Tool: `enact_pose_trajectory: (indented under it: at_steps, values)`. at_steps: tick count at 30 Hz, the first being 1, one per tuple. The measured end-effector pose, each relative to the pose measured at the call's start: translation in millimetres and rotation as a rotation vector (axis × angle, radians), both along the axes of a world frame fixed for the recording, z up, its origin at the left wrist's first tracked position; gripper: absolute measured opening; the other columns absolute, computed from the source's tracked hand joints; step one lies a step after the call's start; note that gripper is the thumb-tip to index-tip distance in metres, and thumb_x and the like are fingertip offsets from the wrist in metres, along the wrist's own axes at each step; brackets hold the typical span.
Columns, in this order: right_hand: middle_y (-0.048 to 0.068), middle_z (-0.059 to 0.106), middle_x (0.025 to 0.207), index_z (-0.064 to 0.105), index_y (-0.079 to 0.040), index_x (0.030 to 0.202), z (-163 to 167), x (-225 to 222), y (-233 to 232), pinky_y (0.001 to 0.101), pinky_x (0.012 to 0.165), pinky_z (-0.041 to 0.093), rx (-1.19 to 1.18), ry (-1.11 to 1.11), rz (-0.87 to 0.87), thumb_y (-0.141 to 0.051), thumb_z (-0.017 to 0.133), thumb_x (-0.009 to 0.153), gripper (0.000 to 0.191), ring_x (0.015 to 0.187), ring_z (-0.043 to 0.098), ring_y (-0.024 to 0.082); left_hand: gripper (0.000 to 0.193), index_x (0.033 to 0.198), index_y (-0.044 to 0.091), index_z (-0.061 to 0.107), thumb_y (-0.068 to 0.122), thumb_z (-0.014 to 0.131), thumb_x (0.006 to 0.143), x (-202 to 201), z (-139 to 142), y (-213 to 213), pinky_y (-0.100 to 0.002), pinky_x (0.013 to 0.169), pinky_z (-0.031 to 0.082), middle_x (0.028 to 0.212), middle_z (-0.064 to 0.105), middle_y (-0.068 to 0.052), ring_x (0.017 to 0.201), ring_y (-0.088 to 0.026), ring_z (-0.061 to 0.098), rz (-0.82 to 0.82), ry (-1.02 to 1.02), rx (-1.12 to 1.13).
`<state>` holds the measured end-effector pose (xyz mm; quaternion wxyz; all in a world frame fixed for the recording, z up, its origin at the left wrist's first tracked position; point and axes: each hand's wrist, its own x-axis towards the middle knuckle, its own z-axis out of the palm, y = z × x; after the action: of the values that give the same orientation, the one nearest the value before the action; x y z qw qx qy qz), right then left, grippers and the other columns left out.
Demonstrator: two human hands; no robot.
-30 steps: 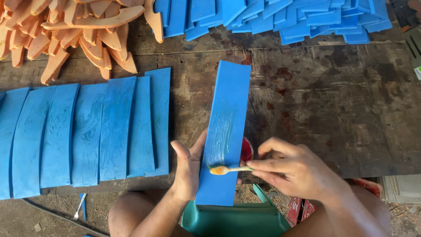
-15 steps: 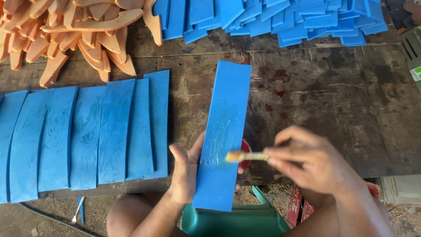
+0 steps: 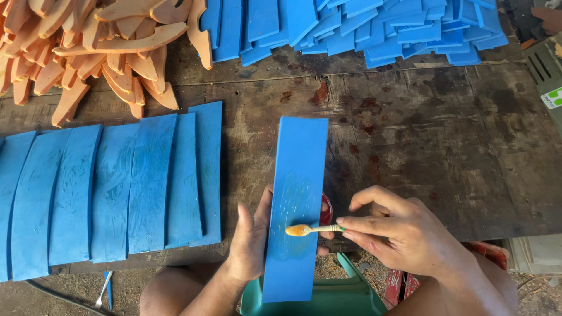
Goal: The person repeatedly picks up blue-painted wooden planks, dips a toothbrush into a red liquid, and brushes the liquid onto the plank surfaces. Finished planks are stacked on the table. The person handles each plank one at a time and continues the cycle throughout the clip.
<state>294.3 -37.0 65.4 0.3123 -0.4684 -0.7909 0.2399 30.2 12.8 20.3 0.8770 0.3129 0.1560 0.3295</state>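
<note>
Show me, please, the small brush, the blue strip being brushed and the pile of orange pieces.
small brush (image 3: 300,230), head view, on its orange-coated bristle end.
blue strip (image 3: 300,169), head view, on its upper middle.
pile of orange pieces (image 3: 88,44), head view, on the heap's middle.

Bright, even daylight; sharp focus, soft shadows, no glare.
</note>
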Motion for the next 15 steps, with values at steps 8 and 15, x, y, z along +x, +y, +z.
enact_pose_trajectory:
  at_steps: [8, 15]
  values:
    - [0.003, 0.065, 0.107, 0.077, -0.013, 0.112, 2, 17, 14, 0.0222, 0.047, 0.041, 0.240, -0.010, -0.301, -0.011, 0.080, 0.087, 0.025, 0.056, 0.054, 0.003, 0.127, 0.165, 0.009, 0.010, 0.095, 0.044, 0.077, -3, -2, -5, -0.052, 0.084, 0.062, 0.138, 0.051, -0.027, 0.103, -0.034, 0.068, -0.113, 0.016, 0.184]
    - [0.005, 0.065, 0.099, 0.082, -0.014, 0.102, 8, 8, 6, 0.0182, 0.036, 0.042, 0.168, -0.072, -0.064, -0.015, 0.084, 0.078, 0.025, 0.049, 0.052, 0.002, 0.130, 0.164, 0.015, 0.002, 0.093, 0.049, 0.071, -2, -1, -7, -0.050, 0.082, 0.063, 0.143, 0.051, -0.021, 0.101, -0.032, 0.069, -0.101, -0.029, 0.093]
